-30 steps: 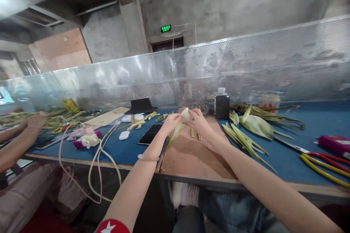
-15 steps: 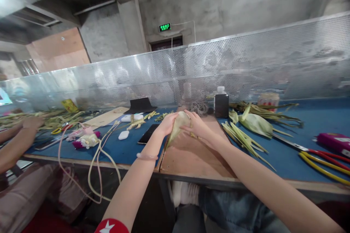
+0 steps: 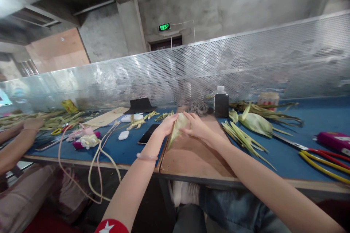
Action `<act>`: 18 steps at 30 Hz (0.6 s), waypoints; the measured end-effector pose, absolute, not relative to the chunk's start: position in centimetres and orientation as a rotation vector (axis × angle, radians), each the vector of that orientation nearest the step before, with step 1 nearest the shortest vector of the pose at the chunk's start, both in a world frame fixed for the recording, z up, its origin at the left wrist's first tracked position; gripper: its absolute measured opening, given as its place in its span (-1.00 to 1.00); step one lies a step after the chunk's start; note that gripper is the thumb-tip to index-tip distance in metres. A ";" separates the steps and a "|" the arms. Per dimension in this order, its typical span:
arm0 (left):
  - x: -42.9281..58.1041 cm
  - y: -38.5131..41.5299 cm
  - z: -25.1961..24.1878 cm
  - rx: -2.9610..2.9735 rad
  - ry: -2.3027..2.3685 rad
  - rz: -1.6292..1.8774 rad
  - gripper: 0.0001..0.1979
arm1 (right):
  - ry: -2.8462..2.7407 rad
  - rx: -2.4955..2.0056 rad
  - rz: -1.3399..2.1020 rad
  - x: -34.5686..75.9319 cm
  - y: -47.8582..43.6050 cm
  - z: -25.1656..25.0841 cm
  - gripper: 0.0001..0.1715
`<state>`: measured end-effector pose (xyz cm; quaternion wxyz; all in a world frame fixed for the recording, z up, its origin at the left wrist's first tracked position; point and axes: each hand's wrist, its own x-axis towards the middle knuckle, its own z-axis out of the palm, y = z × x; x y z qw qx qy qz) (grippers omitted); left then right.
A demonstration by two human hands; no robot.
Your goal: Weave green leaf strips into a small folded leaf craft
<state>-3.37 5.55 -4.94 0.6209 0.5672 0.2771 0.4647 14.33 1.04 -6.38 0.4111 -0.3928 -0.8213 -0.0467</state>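
A pale green corn husk [image 3: 178, 125] is held up above the brown wooden board [image 3: 197, 162], its narrow end slanting down to the left. My left hand [image 3: 167, 125] grips its left edge, fingers mostly behind it. On the opposite side, my right hand [image 3: 201, 127] pinches the upper right edge, with some fingers bent across its face. Husk strips [image 3: 243, 136] and a wider green husk [image 3: 257, 123] lie to the right of my right hand. A black phone [image 3: 149, 133] lies beside my left hand.
Large scissors [image 3: 303, 148] with red and yellow handles lie at right, near a purple packet [image 3: 335, 142]. A dark bottle [image 3: 221, 103] stands behind the board. A pale cord [image 3: 100, 152] hangs over the front edge. A co-worker's hand [image 3: 32, 123] is among husks at far left.
My right hand's fingers have shifted left and bent in over the husk. The husk sits slightly lower in my hands. My left hand has barely moved.
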 end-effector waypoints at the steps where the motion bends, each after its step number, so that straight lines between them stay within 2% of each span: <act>1: -3.4 5.6 -5.0 1.306 0.639 1.087 -0.76 | -2.073 -1.003 -0.127 14.4 1.1 -6.4 -0.05; 6: -3.4 5.7 -5.1 1.303 0.645 1.129 -0.78 | -2.120 -1.072 -0.117 14.3 1.1 -6.6 0.13; 9: -3.2 5.3 -4.9 1.288 0.647 1.131 -0.84 | -2.142 -1.076 -0.111 14.3 1.0 -6.7 0.15; 18: -2.6 3.7 -3.3 1.247 0.670 1.109 -0.93 | -2.105 -1.038 -0.092 14.2 0.6 -6.0 -0.19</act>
